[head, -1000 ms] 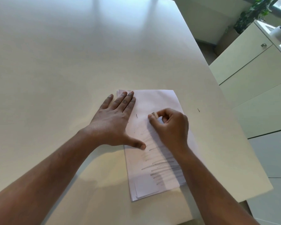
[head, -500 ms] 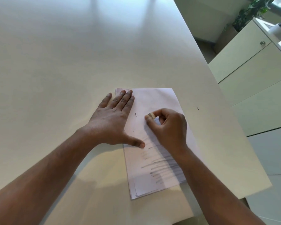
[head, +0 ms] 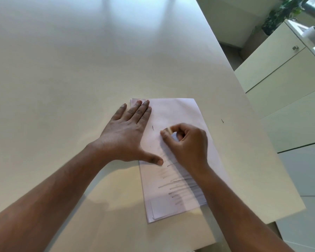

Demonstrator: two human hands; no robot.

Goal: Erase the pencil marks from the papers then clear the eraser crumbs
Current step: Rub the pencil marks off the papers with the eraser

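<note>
White papers (head: pixel 178 113) on table (head: pixel 80 70) | left hand (head: pixel 127 133) flat, pinning | right hand (head: pixel 187 144) pinching eraser (head: pixel 169 130)

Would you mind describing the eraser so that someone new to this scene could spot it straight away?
Start at the stack of papers near the right edge of the white table. The left hand lies flat on its left side, while the right hand is curled over the middle. The eraser is the small pale piece pinched in that hand's fingertips, the only thing held.

Pale tabletop (head: pixel 80 70); to its right, light cabinets (head: pixel 280 73) with small metal knobs, leafy potted plants (head: pixel 282 13) at far corner.
</note>
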